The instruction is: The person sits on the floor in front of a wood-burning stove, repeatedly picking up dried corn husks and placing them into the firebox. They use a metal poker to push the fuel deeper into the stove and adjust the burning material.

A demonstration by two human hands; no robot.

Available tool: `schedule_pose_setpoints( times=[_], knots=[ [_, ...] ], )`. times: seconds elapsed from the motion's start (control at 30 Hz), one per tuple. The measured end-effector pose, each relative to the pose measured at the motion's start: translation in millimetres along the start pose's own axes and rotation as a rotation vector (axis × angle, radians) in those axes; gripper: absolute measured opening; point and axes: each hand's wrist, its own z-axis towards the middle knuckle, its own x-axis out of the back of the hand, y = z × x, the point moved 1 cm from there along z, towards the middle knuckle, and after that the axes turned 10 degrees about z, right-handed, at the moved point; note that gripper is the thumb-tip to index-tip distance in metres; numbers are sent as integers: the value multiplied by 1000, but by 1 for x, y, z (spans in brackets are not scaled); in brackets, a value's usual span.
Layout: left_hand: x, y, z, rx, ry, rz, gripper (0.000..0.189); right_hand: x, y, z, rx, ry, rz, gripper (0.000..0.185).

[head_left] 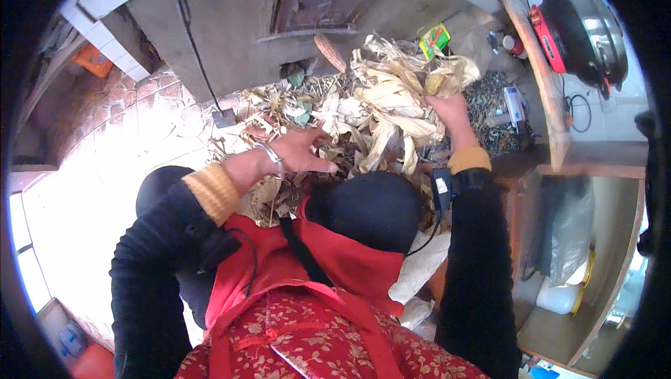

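Observation:
My right hand grips the right side of a loose heap of dry corn husks; its fingertips are hidden among them. To the left, my left hand, with a silver bangle at the wrist, has thumb and fingers apart. It hovers at the near left of the husks, over brown dry leaves, and nothing shows in its grasp. A bare corncob lies just beyond the husks, tilted toward the stove front. More husk scraps and a few green leaves are scattered on the left.
Ahead stands a stove front with a dark fire door, a glow showing above it. A long-handled ash rake leans at left. On the right are a yellow-green packet, a wooden post, a pan and an open cabinet.

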Motion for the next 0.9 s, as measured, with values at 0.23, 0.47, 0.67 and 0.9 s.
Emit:
schedule_pose_setpoints(
  times=[0.23, 0.47, 0.67, 0.9],
  knots=[
    [-29, 15, 10, 103, 158, -296, 123, -30, 3, -10, -76, 75, 764, 54],
    [-1, 8, 3, 30, 647, -508, 129, -44, -54, -62, -149, -199, 1213, 46],
    [22, 15, -13, -49, 727, -704, 125, -77, -120, -124, -186, -327, 1684, 41],
    [46, 9, -8, -289, 559, -1266, 81, -86, -139, -148, -246, -291, 1599, 48]
  ],
)
